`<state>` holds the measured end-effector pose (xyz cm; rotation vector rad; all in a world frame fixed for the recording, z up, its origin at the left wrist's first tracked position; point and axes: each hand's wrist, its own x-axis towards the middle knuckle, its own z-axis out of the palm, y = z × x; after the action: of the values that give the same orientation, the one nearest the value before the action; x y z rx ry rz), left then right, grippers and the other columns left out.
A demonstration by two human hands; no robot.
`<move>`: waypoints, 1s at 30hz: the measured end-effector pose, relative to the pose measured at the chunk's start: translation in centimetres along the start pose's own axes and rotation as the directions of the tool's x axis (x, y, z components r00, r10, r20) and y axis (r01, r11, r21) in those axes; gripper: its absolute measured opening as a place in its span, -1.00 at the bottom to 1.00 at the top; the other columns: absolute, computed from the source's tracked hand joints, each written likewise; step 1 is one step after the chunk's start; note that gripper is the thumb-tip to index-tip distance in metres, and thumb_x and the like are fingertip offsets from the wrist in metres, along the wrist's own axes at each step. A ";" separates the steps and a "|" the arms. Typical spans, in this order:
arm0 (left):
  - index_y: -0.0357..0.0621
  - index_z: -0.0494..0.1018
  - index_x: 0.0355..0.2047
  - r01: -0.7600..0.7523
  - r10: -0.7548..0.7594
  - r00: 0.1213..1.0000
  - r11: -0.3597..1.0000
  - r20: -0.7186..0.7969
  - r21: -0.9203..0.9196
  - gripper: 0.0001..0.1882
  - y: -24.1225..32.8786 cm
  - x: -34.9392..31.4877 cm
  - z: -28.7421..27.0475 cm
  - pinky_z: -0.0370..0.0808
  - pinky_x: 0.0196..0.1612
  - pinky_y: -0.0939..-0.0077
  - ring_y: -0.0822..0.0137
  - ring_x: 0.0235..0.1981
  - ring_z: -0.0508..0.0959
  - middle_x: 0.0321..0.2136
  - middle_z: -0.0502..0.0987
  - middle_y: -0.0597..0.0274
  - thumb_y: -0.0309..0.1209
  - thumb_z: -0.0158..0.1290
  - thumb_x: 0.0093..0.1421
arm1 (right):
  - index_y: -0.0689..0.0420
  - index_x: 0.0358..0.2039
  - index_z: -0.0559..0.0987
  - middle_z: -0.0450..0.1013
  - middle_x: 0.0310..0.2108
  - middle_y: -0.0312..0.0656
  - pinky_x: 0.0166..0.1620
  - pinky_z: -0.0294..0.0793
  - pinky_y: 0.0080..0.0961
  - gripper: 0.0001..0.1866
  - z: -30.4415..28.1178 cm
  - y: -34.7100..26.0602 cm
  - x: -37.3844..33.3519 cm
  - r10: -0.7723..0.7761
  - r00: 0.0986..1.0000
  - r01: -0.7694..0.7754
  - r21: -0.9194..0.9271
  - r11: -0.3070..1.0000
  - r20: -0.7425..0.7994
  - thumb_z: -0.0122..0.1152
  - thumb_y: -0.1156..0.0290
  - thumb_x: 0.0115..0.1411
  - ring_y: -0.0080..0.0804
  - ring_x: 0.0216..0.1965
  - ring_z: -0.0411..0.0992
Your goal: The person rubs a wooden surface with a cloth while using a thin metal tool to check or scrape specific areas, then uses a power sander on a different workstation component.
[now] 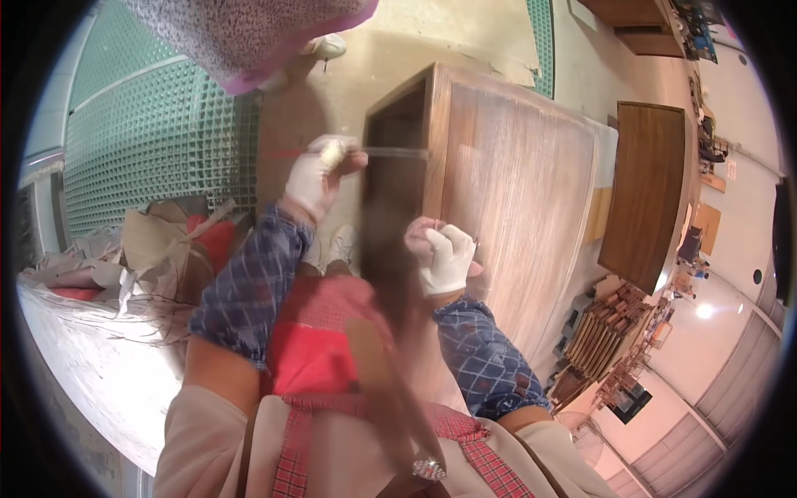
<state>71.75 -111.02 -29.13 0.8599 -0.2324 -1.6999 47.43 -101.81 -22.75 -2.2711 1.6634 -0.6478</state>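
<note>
My left hand (318, 176), in a white glove with bare fingertips, is closed round a thin rod-like thing (394, 153). Motion blurs the rod; its pale length points right across the cabinet's front, and a reddish streak shows on the hand's other side. A brown wooden cabinet (519, 174) stands in front of me to the right, its dark side facing my left hand. Close by the cabinet's near edge, my right hand (444, 256), gloved the same way, is closed with fingers curled. Whatever it may hold is hidden. Blue patterned sleeves cover both forearms.
A large white sack (108, 332) with scraps and red cloth sits at left. Green mesh (158, 137) stands behind it. Speckled grey cloth with a purple edge (249, 33) hangs above, near another person's white shoe (330, 46). At right are a wooden panel (646, 195) and stacked wooden pieces (610, 332).
</note>
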 end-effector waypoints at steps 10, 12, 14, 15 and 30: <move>-0.26 0.49 -0.16 -0.009 -0.021 0.986 0.985 -0.167 -0.174 -0.79 2.9 -5.6 -2.0 0.51 -0.03 0.27 0.21 -0.23 0.59 -0.28 0.58 0.11 -0.39 -0.03 0.30 | -0.01 -0.13 0.47 0.37 -0.07 -0.08 0.01 0.32 -0.10 -0.66 5.3 4.5 20.1 0.077 0.997 -0.083 -0.369 0.926 -0.029 0.19 0.30 0.05 -0.05 -0.04 0.33; -0.26 0.49 -0.17 -0.031 -0.003 0.983 0.983 -0.186 -0.182 -0.80 3.2 -5.6 -1.7 0.51 -0.03 0.27 0.23 -0.24 0.58 -0.30 0.57 0.14 -0.40 -0.02 0.30 | 0.02 -0.15 0.50 0.37 -0.11 -0.11 -0.05 0.34 -0.17 -0.64 4.6 4.4 25.8 0.146 0.989 -0.124 -0.453 0.883 0.014 0.25 0.26 0.00 -0.14 -0.07 0.32; -0.25 0.50 -0.20 -0.030 -0.005 0.981 0.983 -0.195 -0.180 -0.81 3.5 -6.3 -1.8 0.50 -0.02 0.27 0.25 -0.26 0.57 -0.31 0.56 0.16 -0.40 -0.01 0.30 | 0.04 -0.20 0.49 0.37 -0.18 -0.13 -0.08 0.37 -0.18 -0.65 5.5 5.4 25.9 0.021 0.988 -0.083 -0.417 0.905 -0.151 0.27 0.25 -0.02 -0.18 -0.10 0.34; -0.24 0.51 -0.23 -0.050 0.013 0.966 0.989 -0.258 -0.138 -0.82 3.9 -7.2 -2.0 0.49 -0.02 0.23 0.25 -0.26 0.57 -0.32 0.56 0.18 -0.38 0.00 0.30 | 0.05 -0.24 0.50 0.36 -0.18 -0.12 -0.10 0.37 -0.14 -0.69 5.8 3.3 25.8 0.232 0.971 -0.172 -0.499 0.850 0.059 0.25 0.26 -0.03 -0.15 -0.15 0.37; -0.08 0.43 -0.05 0.148 -0.156 0.986 0.980 0.052 0.132 -0.70 6.5 -9.4 7.5 0.47 0.01 0.22 0.22 -0.17 0.53 -0.26 0.55 0.21 -0.31 0.11 0.23 | 0.09 -0.46 0.56 0.45 -0.46 -0.08 -0.35 0.45 -0.22 -0.86 -5.8 -3.8 -11.7 0.242 0.922 -0.317 0.226 0.921 0.303 0.23 0.34 -0.05 -0.06 -0.41 0.47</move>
<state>72.54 -106.65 -16.16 0.9401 -0.3278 -1.8725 44.87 -89.17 -18.35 -1.7912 1.6127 -0.4427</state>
